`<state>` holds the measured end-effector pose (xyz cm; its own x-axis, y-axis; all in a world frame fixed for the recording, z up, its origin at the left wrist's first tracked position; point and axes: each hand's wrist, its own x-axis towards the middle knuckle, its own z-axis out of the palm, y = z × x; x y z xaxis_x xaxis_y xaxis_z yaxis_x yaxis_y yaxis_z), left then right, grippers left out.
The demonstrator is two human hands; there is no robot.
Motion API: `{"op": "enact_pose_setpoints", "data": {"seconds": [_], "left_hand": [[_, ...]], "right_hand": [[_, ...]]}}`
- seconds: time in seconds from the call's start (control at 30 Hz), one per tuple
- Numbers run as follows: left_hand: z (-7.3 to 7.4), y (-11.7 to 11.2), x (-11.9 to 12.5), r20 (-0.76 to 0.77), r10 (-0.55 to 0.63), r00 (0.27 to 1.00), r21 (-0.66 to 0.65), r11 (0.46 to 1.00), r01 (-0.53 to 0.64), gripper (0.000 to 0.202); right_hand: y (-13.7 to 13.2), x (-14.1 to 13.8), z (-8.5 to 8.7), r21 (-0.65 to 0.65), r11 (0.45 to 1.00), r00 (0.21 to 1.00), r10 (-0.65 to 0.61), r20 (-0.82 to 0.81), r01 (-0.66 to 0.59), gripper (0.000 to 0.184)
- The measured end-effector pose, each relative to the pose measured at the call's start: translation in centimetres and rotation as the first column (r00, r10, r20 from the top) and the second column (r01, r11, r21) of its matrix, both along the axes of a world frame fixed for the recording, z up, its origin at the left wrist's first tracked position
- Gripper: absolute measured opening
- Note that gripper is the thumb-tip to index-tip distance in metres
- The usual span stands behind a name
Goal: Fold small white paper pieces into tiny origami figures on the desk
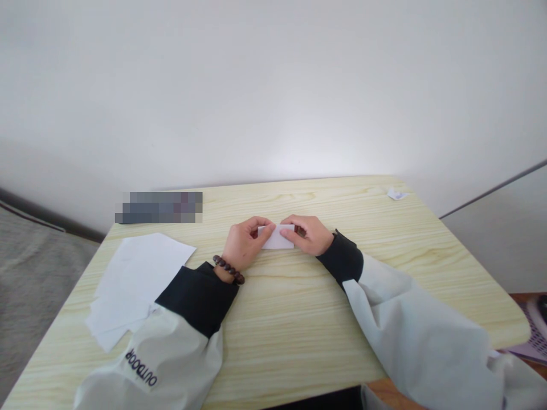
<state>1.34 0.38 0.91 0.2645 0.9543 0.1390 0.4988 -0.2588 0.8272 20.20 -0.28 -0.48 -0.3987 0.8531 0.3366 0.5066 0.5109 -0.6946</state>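
A plain white wall (273, 85) stands behind a pale wood-grain tabletop (290, 319), and from my place I see one person working there with two bare hands. Near the middle of the tabletop, toward its far side, is a small white rectangular piece of paper (277, 242). The left hand (244, 245) has its grip on the left part of this piece, with the thumb lying over its upper edge. The right hand (313, 234) pinches the right part in the same manner, so both grips are closed upon the paper. Whether its lower edge touches the wood, I cannot tell. A bracelet of dark brown round beads (228, 269) is on the left wrist. Beside the left forearm lie several overlapping white paper sheets (137, 267); beyond them is a dark, long object (160, 208), too blurred to recognise. Near the far right corner rests a small crumpled white scrap (396, 195).
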Motion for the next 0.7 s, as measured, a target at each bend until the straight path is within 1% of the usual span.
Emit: {"op": "enact_pose_setpoints", "data": {"seconds": [0.07,0.17,0.3,0.4,0.47,0.6,0.7], "left_hand": [[0.11,-0.19,0.19,-0.024,-0.032,0.999,0.015,0.999,0.032,0.033],[0.24,-0.4,0.43,-0.057,-0.052,0.997,0.038,0.998,0.054,0.03],[0.3,-0.46,0.54,-0.097,-0.015,0.995,0.075,0.997,0.022,0.026],[0.34,-0.38,0.43,-0.117,0.011,0.993,0.09,0.996,-0.001,0.025],[0.38,-0.3,0.3,-0.104,0.012,0.995,0.071,0.997,-0.004,0.026],[0.52,-0.18,0.03,-0.043,-0.011,0.999,-0.008,1.0,0.01,0.026],[0.57,-0.1,-0.12,-0.029,-0.016,0.999,-0.036,0.999,0.015,0.024]], "right_hand": [[-0.08,-0.19,-0.08,0.06,0.998,0.999,0.004,0.047,-0.007,0.022],[-0.03,-0.25,-0.27,0.112,0.994,0.998,0.007,0.065,-0.014,0.021],[-0.02,-0.21,-0.18,0.162,0.987,0.997,0.004,0.074,-0.016,0.021],[-0.03,-0.13,0.04,0.175,0.984,0.997,-0.005,0.078,-0.009,0.021],[0.0,-0.05,0.15,0.179,0.984,0.997,-0.009,0.077,-0.005,0.021],[0.1,0.04,0.22,0.179,0.984,0.998,-0.004,0.068,-0.008,0.021],[0.15,0.07,0.19,0.17,0.985,0.998,0.0,0.065,-0.011,0.02]]}}
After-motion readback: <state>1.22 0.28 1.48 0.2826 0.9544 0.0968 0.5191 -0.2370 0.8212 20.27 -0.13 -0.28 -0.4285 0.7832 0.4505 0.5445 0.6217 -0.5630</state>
